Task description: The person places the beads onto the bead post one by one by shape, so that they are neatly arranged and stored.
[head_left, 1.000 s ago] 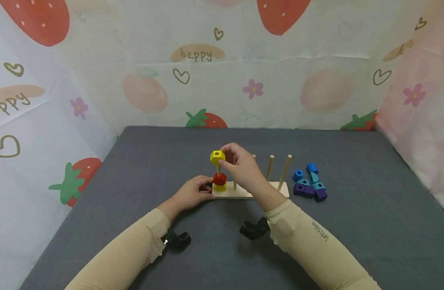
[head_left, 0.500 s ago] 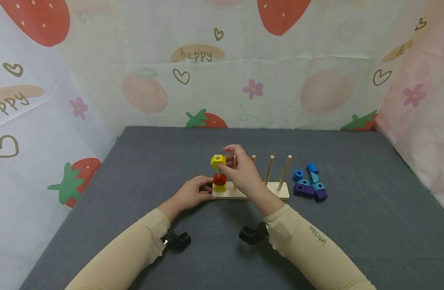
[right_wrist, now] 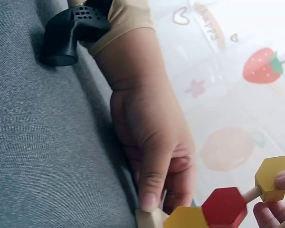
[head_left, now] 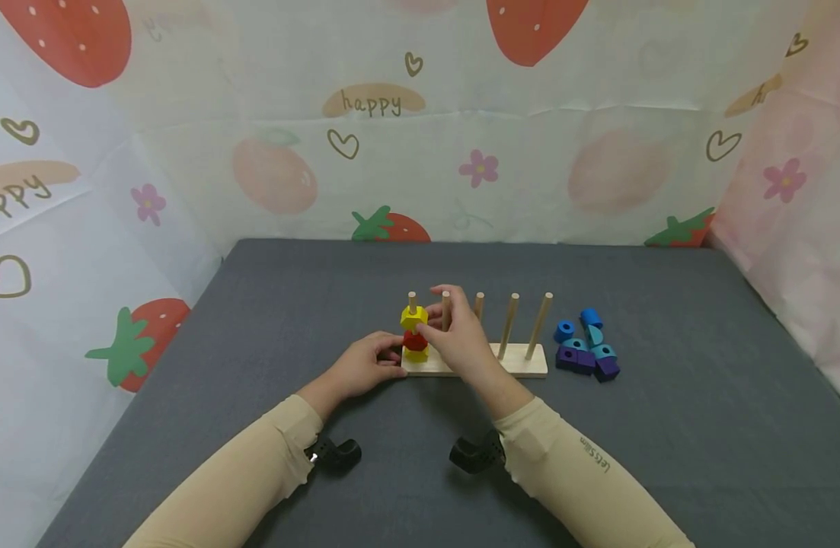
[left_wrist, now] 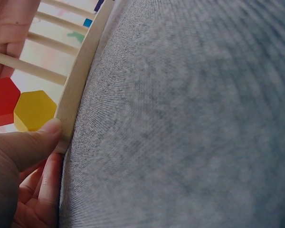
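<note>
My left hand [head_left: 363, 365] grips the left end of a wooden peg board [head_left: 522, 365], its thumb laid on the edge in the left wrist view. Low on the leftmost peg sits a yellow hexagonal block [left_wrist: 34, 110], with a red hexagonal block [right_wrist: 223, 207] over it. Higher up that peg, my right hand [head_left: 466, 341] pinches a second yellow hexagonal block [right_wrist: 271, 178] between thumb and fingers. The peg's tip shows above this block in the head view, and a short length of bare peg separates it from the red one in the right wrist view.
More upright pegs [head_left: 509, 327] stand along the board to the right, one partly behind my right hand. Several blue, light blue and purple blocks [head_left: 576, 359] lie grouped right of the board on the dark grey cloth [head_left: 680, 426]. A printed curtain [head_left: 529, 183] hangs behind.
My right hand has brought the upper yellow block down from the peg's top, so the peg now pokes through it. My left hand has stayed at the board's end.
</note>
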A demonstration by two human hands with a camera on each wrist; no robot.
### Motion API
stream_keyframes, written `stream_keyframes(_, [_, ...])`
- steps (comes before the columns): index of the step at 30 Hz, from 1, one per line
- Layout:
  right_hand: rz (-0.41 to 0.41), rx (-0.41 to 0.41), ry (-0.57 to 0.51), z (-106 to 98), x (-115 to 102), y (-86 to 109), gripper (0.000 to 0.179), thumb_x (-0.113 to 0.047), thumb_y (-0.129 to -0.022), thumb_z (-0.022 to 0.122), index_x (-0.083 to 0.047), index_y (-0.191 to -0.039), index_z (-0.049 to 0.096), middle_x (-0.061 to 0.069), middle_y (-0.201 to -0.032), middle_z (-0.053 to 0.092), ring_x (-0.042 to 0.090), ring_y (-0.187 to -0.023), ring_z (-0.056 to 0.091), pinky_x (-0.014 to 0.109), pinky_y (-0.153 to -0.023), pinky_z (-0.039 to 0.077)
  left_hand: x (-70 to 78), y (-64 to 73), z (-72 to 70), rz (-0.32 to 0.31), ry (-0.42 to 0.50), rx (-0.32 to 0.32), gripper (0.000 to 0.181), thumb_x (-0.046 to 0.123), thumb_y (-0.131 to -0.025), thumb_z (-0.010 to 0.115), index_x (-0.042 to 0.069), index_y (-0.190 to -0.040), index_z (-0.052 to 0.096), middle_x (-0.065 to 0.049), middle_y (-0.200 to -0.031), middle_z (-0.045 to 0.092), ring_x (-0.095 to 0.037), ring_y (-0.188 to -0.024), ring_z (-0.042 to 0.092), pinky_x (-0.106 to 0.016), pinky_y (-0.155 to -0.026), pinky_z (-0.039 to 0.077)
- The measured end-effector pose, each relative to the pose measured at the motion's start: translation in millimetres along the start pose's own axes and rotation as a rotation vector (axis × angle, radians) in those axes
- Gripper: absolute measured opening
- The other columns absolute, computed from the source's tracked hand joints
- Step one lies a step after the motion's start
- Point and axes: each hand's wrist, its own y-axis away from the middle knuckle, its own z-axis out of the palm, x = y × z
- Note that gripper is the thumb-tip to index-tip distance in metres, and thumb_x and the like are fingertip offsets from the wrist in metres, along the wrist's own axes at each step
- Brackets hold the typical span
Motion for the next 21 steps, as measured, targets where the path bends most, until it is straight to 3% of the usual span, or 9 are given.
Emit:
stream_keyframes(10, [0.011,0.005,0.002,5,10,0.8,0.045,-0.011,-0.085,0.066,-0.015,-0.123,0.043,0.005,-0.105,0.061,0.021,-0.102,0.057,0.040,-0.094,0.041,-0.4,0.4,0.9,0.020,-0.004,0.002,0.050,0.019,-0.076,0.075,0.011,-0.122,0.058,-0.002,-0.108,0.056,-0.011,-0.090,0.057,-0.024,-0.078,0.050])
stream_keyframes(21, [0.033,0.008,0.017,5,12,-1.3,0.030,-0.013,-0.084,0.066,-0.013,-0.111,0.052,0.006,-0.110,0.058,0.022,-0.102,0.056,0.039,-0.093,0.043,-0.2,0.1,0.5,0.011,-0.018,0.008,0.049,0.020,-0.076,0.075,0.012,-0.122,0.059,-0.001,-0.105,0.056,-0.011,-0.088,0.056,-0.024,-0.077,0.050])
